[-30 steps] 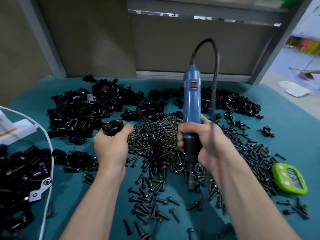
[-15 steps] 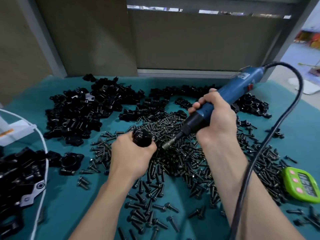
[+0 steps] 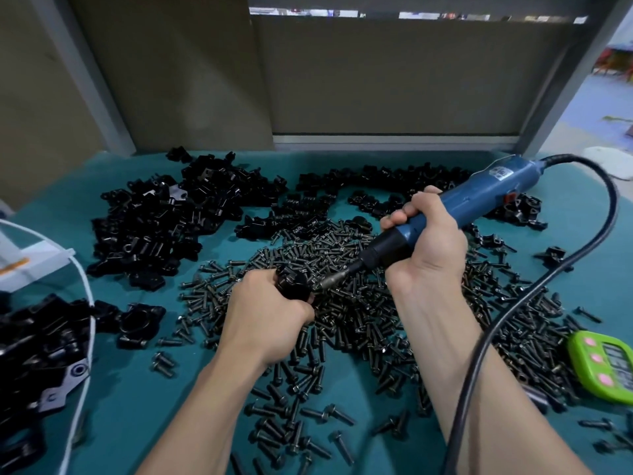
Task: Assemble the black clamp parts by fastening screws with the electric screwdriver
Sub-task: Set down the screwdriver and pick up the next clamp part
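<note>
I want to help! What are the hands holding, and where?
The left hand grips a black clamp part by its lower end. The right hand grips the electric screwdriver where its blue body meets the black nose.

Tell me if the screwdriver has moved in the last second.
Yes. The screwdriver stood upright over the screws; now it leans right, tip left at the clamp the left hand grips.
</note>
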Demonstrator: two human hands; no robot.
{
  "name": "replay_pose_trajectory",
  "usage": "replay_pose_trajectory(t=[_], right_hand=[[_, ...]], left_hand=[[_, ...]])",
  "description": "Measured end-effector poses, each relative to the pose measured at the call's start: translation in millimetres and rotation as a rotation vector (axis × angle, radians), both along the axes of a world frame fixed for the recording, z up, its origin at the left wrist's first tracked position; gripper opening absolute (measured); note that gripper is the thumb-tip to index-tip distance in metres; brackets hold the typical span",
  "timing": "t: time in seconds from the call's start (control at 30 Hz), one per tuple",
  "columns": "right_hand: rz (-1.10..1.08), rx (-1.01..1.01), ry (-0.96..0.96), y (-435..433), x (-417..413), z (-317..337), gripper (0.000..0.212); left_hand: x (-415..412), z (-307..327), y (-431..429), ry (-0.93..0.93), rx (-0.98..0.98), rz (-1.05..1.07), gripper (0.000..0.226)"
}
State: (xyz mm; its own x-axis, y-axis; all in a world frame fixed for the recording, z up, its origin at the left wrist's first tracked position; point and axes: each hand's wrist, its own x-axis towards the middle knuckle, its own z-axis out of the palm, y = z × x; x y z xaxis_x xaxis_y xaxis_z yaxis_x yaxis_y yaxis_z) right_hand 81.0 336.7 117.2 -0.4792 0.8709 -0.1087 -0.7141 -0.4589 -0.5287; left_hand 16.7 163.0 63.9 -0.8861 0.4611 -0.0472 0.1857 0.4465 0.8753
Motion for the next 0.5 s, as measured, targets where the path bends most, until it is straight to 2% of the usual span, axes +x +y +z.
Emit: replay_pose_trajectory(t=[0.5], right_hand=[[0.022, 0.115, 0.049, -5.7, -1.9, 2.6, 0.031]], left_hand=[[3.2, 1.0, 0.8, -0.058, 0.012, -0.031, 0.012]])
